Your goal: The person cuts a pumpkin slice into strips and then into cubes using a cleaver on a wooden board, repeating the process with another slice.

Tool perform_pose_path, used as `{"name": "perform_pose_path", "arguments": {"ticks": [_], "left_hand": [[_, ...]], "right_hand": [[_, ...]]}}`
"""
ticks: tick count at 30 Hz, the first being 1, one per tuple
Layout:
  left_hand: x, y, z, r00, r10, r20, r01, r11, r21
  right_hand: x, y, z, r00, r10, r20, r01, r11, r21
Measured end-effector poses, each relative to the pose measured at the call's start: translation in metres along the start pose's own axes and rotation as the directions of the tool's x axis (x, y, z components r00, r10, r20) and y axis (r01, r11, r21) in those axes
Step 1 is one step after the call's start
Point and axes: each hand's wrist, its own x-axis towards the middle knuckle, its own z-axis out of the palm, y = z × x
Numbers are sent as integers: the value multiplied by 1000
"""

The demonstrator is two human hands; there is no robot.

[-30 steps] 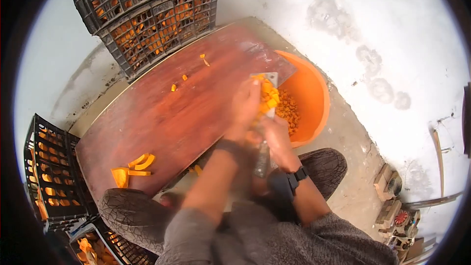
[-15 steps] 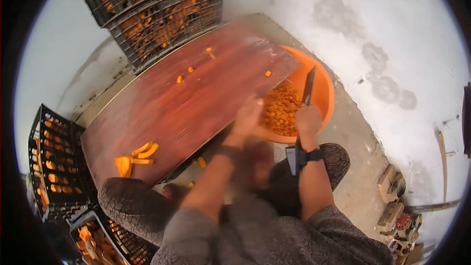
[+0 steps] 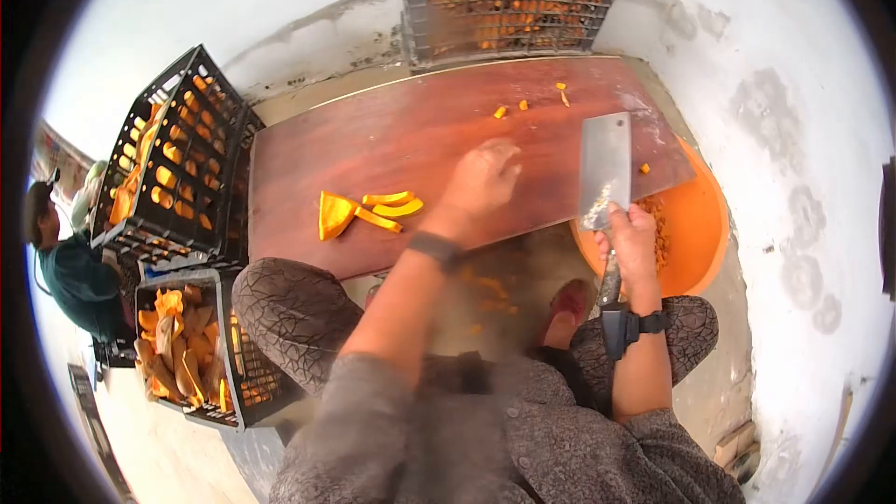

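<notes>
My right hand (image 3: 630,238) is wrapped round the handle of a cleaver (image 3: 607,154). Its broad blade points away from me over the board's right end, with pale bits stuck near the handle. My left hand (image 3: 481,179) hovers over the red-brown board (image 3: 373,145), slightly blurred, fingers loosely apart and nothing visible in them. To its left lie a pumpkin wedge (image 3: 334,216) and several cut pumpkin strips (image 3: 399,209). A few small pumpkin cubes (image 3: 501,112) are scattered near the far edge. Diced pumpkin (image 3: 664,243) shows in the orange basin (image 3: 711,233), partly hidden by board and right hand.
Black crates (image 3: 509,9) of pumpkin pieces stand behind the board. Another crate (image 3: 177,168) is at the left, with an open crate (image 3: 224,345) of pumpkin pieces nearer me. A person (image 3: 79,266) is at the far left. A white wall (image 3: 793,112) borders the right side.
My view has swung left. My left hand has moved from beside the basin to over the board. The cleaver has come from above the basin to the board's right end, its broad face now showing.
</notes>
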Motion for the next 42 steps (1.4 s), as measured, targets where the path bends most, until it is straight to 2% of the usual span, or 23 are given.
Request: {"name": "perform_pose_path", "arguments": {"ticks": [1, 3, 4, 6, 7, 9, 12, 16, 18, 19, 21, 23, 25, 26, 28, 29, 31, 35, 37, 41, 42], "left_hand": [[-7, -11, -14, 1000, -6, -12, 6, 1000, 7], [-29, -34, -45, 996, -84, -28, 87, 978, 190], [-40, -47, -56, 995, -91, -38, 97, 976, 193], [-59, -64, -73, 981, -194, 12, 182, 941, 286], [-66, -66, -82, 980, -196, 5, 187, 941, 284], [-80, -65, -103, 933, -345, 96, 306, 907, 291], [-99, -50, -122, 908, -415, 61, 396, 896, 201], [-117, -57, -117, 921, -388, 27, 373, 901, 223], [-130, -65, -111, 981, -184, -60, 190, 866, 462], [-134, -65, -112, 981, -181, -65, 190, 865, 463], [-140, -64, -111, 990, -137, 25, 107, 866, 489], [-142, -65, -109, 991, -131, 11, 107, 856, 505], [-143, -67, -105, 992, -122, -6, 107, 842, 529], [-142, -67, -102, 991, -130, -25, 122, 829, 546], [-140, -61, -99, 989, -143, -41, 141, 812, 567], [-139, -59, -98, 991, -131, -30, 124, 795, 593], [-140, -56, -95, 992, -126, -8, 104, 774, 624], [-143, -50, -90, 995, -99, -25, 94, 791, 604], [-145, -48, -90, 996, -85, -26, 83, 787, 611], [-149, -52, -88, 998, -59, 17, 35, 772, 635], [-150, -53, -88, 999, -44, 18, 23, 775, 632]], "right_hand": [[1, 8, 16, 998, 0, 62, 4, 998, -58], [0, 10, 36, 995, 10, 102, 2, 993, -121], [-1, 10, 47, 992, 22, 123, 0, 984, -179], [-1, 14, 59, 988, 24, 151, 7, 979, -201], [0, 17, 64, 984, 26, 174, 26, 957, -290], [-4, 12, 77, 982, 38, 186, 46, 902, -429], [-2, 14, 91, 961, -21, 276, 168, 836, -522], [0, 8, 100, 955, -45, 294, 229, 739, -634], [-9, -4, 107, 960, -18, 279, 203, 731, -652], [-10, -10, 110, 965, 9, 262, 174, 725, -666], [2, -6, 110, 956, 36, 291, 179, 715, -676], [11, 1, 105, 945, 78, 316, 172, 705, -688], [13, -5, 104, 925, 82, 372, 245, 619, -746], [15, -8, 105, 922, 80, 378, 251, 620, -744], [18, -12, 108, 920, 184, 346, 193, 557, -808], [19, -14, 108, 917, 188, 351, 193, 561, -805], [22, -19, 107, 913, 170, 370, 235, 522, -820], [29, -14, 100, 912, 178, 370, 209, 576, -791], [35, -3, 103, 903, 100, 419, 318, 502, -804], [26, -1, 109, 915, 29, 402, 346, 453, -821], [27, 3, 109, 910, -28, 414, 386, 424, -819]]}}
